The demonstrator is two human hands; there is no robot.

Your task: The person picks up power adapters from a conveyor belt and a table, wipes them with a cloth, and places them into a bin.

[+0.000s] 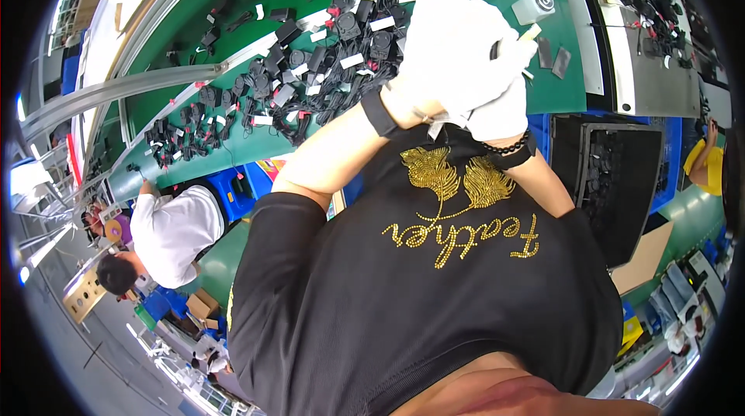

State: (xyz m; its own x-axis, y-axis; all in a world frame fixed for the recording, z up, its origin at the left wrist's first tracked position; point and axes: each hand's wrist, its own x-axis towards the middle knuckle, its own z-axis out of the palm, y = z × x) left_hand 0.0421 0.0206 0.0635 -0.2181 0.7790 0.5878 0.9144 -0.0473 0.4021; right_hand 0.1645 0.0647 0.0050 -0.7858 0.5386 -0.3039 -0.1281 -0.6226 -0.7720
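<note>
Both my hands wear white gloves and are pressed close together over the near edge of the green bench [570, 78]. My left hand [450, 47] is closed, its fingers overexposed and hard to separate. Against it, my right hand [500, 109] is closed too. A small pale yellow tip [531, 32] sticks out beside the fingers; I cannot make out what it belongs to or which hand has it. Left of my hands lies a heap of black power adapters [349, 28] with coiled cables, white labels and red tips.
A white bottle [534, 6] and two dark grey flat pieces [552, 57] lie right of my hands. A metal rail [140, 86] crosses the bench at left. A black bin [621, 175] stands at lower right. A person in white [174, 234] works farther left along the bench.
</note>
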